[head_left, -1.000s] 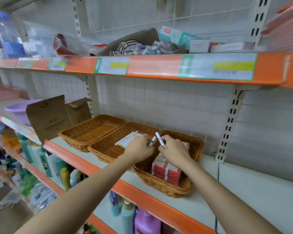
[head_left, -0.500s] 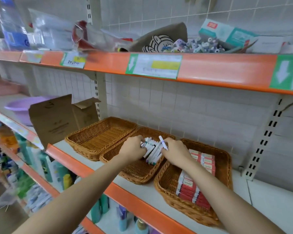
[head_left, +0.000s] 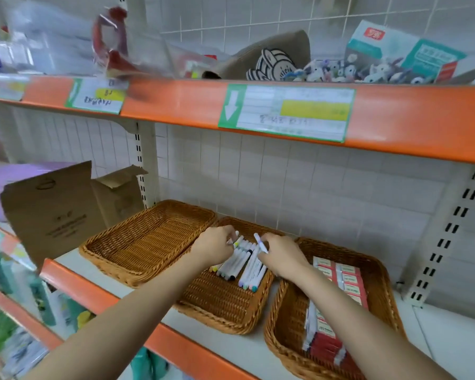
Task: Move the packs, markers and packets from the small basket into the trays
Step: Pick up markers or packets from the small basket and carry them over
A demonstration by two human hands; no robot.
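Three wicker trays stand side by side on the shelf. The left tray (head_left: pixel 137 250) holds nothing. In the middle tray (head_left: pixel 225 305) lie several white markers (head_left: pixel 239 263) with coloured caps. The right tray (head_left: pixel 285 319) holds red and white packs (head_left: pixel 337 292) in rows. My left hand (head_left: pixel 214 246) is over the far end of the markers, fingers curled on their tips. My right hand (head_left: pixel 283 256) is just right of them and pinches one marker (head_left: pixel 260 242) that sticks up. The small basket is not in view.
A torn cardboard box (head_left: pixel 52 212) stands left of the trays, with a purple basin (head_left: pixel 0 179) behind it. The orange-edged upper shelf (head_left: pixel 176 102) overhangs, loaded with packets, a cap and small toys. Bottles fill the shelf below (head_left: pixel 39 300).
The view has shifted so the trays sit more to the right. The markers now lie down in the middle tray, and both hands stay at their far end.
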